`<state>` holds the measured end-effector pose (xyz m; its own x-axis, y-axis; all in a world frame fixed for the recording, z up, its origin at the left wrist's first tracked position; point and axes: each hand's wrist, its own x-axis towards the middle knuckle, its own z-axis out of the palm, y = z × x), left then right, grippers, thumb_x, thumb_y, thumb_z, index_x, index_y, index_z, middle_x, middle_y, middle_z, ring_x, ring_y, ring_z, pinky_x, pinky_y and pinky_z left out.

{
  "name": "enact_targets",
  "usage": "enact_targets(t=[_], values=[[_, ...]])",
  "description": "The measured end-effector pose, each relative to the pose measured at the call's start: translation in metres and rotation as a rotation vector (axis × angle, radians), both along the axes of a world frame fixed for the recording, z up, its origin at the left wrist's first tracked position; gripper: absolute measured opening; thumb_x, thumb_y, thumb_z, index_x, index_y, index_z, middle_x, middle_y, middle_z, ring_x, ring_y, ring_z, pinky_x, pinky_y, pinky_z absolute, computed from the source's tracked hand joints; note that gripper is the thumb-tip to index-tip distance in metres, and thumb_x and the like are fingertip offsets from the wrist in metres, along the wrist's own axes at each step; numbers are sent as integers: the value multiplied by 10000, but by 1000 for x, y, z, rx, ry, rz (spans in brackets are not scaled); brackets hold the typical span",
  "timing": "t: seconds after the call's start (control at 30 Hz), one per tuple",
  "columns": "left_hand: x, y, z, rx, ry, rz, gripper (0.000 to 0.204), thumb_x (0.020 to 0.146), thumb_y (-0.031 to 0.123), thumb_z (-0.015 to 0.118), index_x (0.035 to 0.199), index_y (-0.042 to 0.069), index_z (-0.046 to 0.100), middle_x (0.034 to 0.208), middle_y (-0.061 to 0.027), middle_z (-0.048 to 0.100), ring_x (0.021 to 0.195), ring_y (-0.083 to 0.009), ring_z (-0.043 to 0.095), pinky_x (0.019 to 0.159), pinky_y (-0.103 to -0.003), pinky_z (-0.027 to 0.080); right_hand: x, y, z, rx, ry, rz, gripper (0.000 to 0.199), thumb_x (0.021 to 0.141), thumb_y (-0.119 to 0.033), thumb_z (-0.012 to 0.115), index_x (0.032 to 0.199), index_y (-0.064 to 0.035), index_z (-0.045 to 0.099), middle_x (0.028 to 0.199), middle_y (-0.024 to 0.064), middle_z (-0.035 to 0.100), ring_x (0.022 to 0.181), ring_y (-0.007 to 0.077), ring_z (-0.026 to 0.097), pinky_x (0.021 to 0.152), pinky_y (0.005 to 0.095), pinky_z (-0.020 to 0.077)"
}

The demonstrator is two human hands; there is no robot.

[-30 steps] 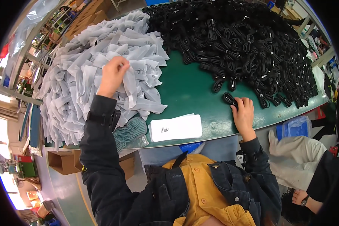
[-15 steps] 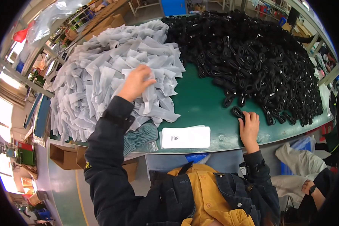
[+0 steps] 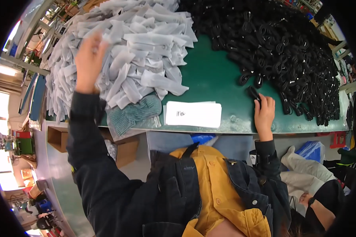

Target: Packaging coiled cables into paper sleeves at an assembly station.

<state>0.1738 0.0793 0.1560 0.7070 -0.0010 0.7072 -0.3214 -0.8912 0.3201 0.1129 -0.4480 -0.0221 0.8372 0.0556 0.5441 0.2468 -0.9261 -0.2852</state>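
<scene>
My left hand (image 3: 89, 63) is raised over a large heap of whitish, translucent wrapped packets (image 3: 148, 41). Motion smears its fingers, so whether anything is between them does not show. Near the table's front edge on the right, my right hand (image 3: 265, 114) has its fingers closed on a coiled black cable (image 3: 253, 93). That cable lies at the near edge of a big pile of similar coiled black cables (image 3: 261, 47). A stack of white paper sheets (image 3: 197, 114) with small dark print rests on the green table (image 3: 209, 73) between my hands.
Beside the papers lies a grey-green ribbed knit piece (image 3: 134, 112) on clear plastic. Open cardboard boxes (image 3: 126, 152) stand below the table's left edge. At the lower right another person sits, with light trousers (image 3: 304, 170) and a hand showing.
My left hand has moved left across the packet heap. The whole scene sits higher in the picture. My right hand stays by the same coiled cable.
</scene>
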Motion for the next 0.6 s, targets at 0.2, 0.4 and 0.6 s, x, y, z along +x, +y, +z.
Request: enact_targets(t=[0.2, 0.4, 0.6], values=[[-140, -58, -113, 94, 348, -189, 203, 817, 108, 749, 995, 38, 681, 922, -127, 633, 820, -303, 627, 741, -364, 512, -21, 11, 10, 293, 162, 44, 214, 963, -78, 590, 1154, 12, 623, 970, 131, 606, 864, 254, 626, 746, 345, 497], [-164, -52, -156, -30, 441, -19, 201, 813, 28, 725, 1006, 1, 674, 1052, -133, 631, 976, -341, 604, 861, -387, 489, -19, 55, 22, 625, 349, 219, 246, 976, -77, 582, 1210, -8, 613, 940, 65, 650, 789, 105, 598, 701, 245, 484], [-145, -127, -120, 26, 270, -199, 276, 779, -8, 714, 1047, 27, 658, 1087, -115, 612, 951, -335, 591, 815, -397, 492, -32, 56, 28, 631, 408, 265, 326, 953, -73, 617, 1275, -25, 598, 939, 38, 647, 786, 96, 561, 712, 238, 472]])
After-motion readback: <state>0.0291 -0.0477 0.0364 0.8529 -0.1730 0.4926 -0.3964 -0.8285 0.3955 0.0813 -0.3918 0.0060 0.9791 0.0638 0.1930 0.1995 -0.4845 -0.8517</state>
